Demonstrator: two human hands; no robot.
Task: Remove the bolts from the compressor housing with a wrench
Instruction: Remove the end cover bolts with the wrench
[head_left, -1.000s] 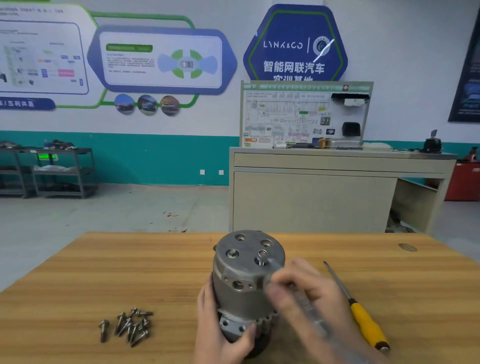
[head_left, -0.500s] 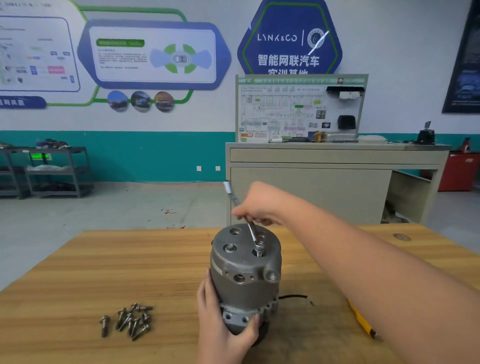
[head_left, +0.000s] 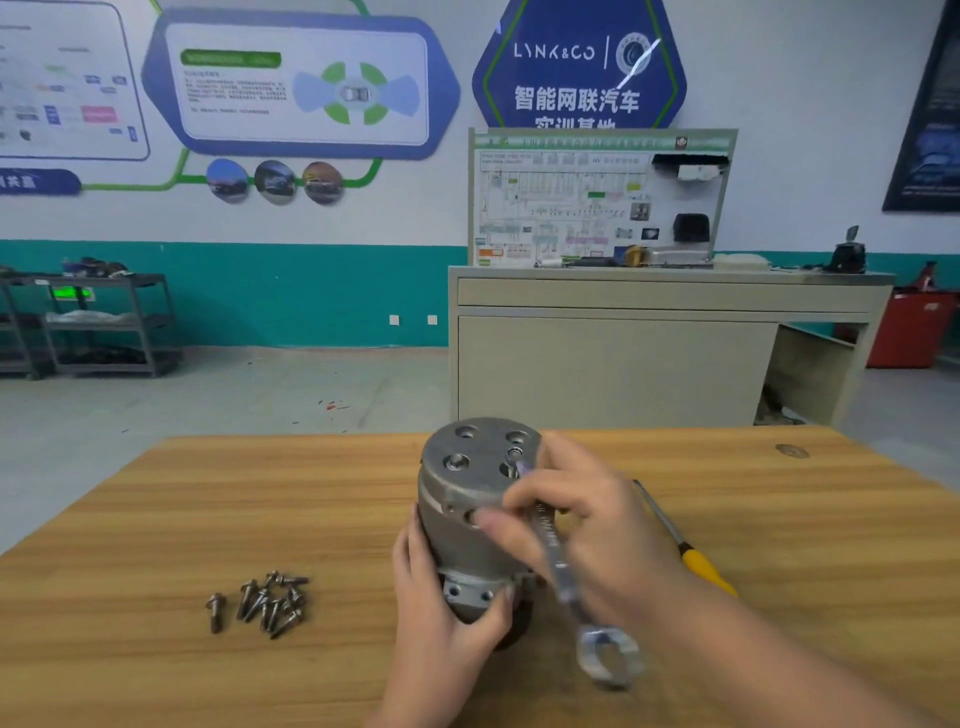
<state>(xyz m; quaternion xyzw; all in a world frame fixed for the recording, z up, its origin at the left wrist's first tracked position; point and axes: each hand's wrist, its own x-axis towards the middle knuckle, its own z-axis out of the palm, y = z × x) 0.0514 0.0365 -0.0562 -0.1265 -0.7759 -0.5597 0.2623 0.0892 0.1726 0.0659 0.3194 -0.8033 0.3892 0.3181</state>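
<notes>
The grey metal compressor housing (head_left: 467, 499) stands upright on the wooden table (head_left: 260, 509). My left hand (head_left: 441, 608) grips its lower part from the near left. My right hand (head_left: 576, 525) holds the silver wrench (head_left: 558, 566) by its shaft, just right of the housing top. One wrench end sits at a bolt (head_left: 515, 455) on the right of the top face; the ring end (head_left: 605, 657) hangs toward me. Several removed bolts (head_left: 267, 603) lie in a pile on the table to the left.
A yellow-handled screwdriver (head_left: 691, 556) lies on the table right of my right hand. A beige workbench (head_left: 649, 353) with a diagram board stands beyond the table. A grey shelf cart (head_left: 98, 322) is at the far left wall.
My right hand swung the wrench from the far side of the housing back around toward me. The left hand kept its hold on the housing.
</notes>
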